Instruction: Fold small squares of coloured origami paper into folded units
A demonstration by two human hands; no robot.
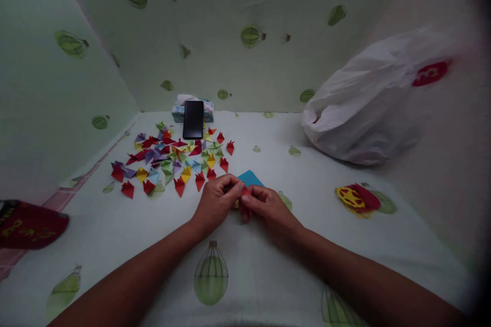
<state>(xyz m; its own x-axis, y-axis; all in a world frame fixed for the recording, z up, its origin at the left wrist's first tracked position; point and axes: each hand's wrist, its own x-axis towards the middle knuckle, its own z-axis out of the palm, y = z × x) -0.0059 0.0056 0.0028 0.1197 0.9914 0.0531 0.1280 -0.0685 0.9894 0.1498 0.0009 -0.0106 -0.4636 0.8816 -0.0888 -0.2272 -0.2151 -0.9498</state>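
My left hand (215,200) and my right hand (268,207) meet at the middle of the cloth-covered surface. Both pinch a small red piece of paper (245,203) between thumbs and fingertips. Just behind the hands lies a blue paper sheet (250,178), partly hidden by them. To the left, beyond my left hand, several small folded paper pieces (172,159) in red, yellow, green, purple and blue lie scattered.
A black phone (193,119) leans on a tissue pack (209,108) at the back. A white plastic bag (368,107) bulges at the right. A red and yellow item (357,198) lies at right, a dark red object (26,224) at the left edge.
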